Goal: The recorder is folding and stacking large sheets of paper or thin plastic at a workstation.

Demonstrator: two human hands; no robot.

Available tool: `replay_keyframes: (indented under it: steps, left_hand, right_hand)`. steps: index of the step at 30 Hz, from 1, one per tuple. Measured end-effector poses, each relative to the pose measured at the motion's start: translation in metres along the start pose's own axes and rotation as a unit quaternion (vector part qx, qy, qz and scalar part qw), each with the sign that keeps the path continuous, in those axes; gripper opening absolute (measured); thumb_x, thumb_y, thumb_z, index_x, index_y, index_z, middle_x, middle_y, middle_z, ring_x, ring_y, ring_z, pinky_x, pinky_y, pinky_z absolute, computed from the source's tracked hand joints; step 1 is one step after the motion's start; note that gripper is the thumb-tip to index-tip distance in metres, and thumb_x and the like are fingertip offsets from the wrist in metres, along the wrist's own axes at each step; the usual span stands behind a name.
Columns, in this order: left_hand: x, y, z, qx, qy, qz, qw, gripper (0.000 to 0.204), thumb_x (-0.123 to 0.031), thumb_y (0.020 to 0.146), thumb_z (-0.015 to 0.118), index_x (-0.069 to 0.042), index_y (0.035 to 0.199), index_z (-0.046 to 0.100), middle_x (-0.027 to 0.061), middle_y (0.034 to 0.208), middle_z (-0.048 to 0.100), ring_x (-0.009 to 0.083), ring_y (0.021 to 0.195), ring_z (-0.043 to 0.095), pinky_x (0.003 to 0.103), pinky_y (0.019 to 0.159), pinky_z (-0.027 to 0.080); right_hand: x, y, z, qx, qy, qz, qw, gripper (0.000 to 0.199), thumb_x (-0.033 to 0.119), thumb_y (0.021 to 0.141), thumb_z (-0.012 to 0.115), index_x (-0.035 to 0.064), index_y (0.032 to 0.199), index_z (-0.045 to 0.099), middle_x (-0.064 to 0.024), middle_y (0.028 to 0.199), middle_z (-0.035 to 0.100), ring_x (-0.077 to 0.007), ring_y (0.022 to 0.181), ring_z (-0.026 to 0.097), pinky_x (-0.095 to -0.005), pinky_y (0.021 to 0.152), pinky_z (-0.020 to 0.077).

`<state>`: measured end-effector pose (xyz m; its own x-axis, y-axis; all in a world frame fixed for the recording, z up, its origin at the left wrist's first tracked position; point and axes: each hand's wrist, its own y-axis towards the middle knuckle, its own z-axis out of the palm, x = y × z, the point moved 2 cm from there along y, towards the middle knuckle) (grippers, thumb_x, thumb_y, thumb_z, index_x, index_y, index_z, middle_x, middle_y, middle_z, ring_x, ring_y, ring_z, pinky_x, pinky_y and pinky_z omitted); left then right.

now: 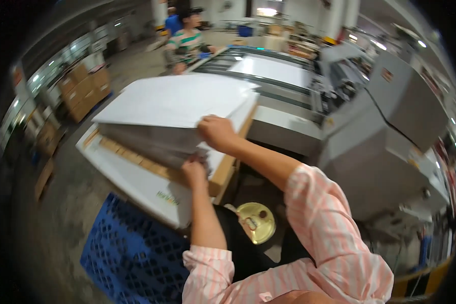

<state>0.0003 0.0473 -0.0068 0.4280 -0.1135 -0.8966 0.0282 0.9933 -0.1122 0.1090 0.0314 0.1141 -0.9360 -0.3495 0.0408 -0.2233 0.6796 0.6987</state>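
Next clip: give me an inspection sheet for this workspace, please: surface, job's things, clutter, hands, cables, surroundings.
Surface: wooden board carrying the paper, with a white sheet lower down.
Job's things: stack of white paper, its top part lifted at the near corner.
Clutter: round gold lid; blue plastic pallet.
Hands: left hand under the lifted sheets; right hand gripping the corner from above.
Cables: black cable across the grey machine.
Surroundings: cardboard boxes; another person behind the stack.
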Motion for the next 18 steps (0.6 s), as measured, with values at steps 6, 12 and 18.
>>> replay_keyframes:
  steps: [6,12,18]
  left_hand:
    - [0.006,0.000,-0.001,-0.028,0.119,0.167,0.978,0.017,-0.011,0.081,0.050,0.001,0.075,0.060,0.0001,0.059,0.051,0.0108,0.054,0.046,0.027,0.050,0.038]
    - [0.010,0.000,0.001,-0.025,0.188,0.171,0.967,0.014,-0.010,0.082,0.054,0.002,0.078,0.059,0.0018,0.062,0.050,0.0091,0.058,0.044,0.027,0.052,0.037]
    - [-0.006,-0.011,0.006,-0.010,0.044,0.104,0.994,0.026,-0.022,0.088,0.052,0.001,0.079,0.060,0.0009,0.068,0.053,0.0107,0.065,0.047,0.027,0.061,0.040]
  right_hand:
    - [0.008,-0.036,0.013,0.079,-0.009,-0.020,0.997,0.007,0.014,0.072,0.056,0.0076,0.072,0.055,-0.0070,0.075,0.057,-0.0271,0.078,0.059,-0.0384,0.060,0.0497]
    - [0.003,-0.037,0.022,0.086,-0.021,0.016,0.996,0.010,0.016,0.076,0.056,0.0084,0.072,0.060,-0.0067,0.074,0.059,-0.0263,0.076,0.059,-0.0397,0.060,0.0487]
    - [0.013,-0.035,0.016,0.076,0.002,-0.040,0.996,0.011,0.018,0.077,0.059,0.0083,0.074,0.062,-0.0063,0.075,0.059,-0.0257,0.075,0.057,-0.0362,0.063,0.0486]
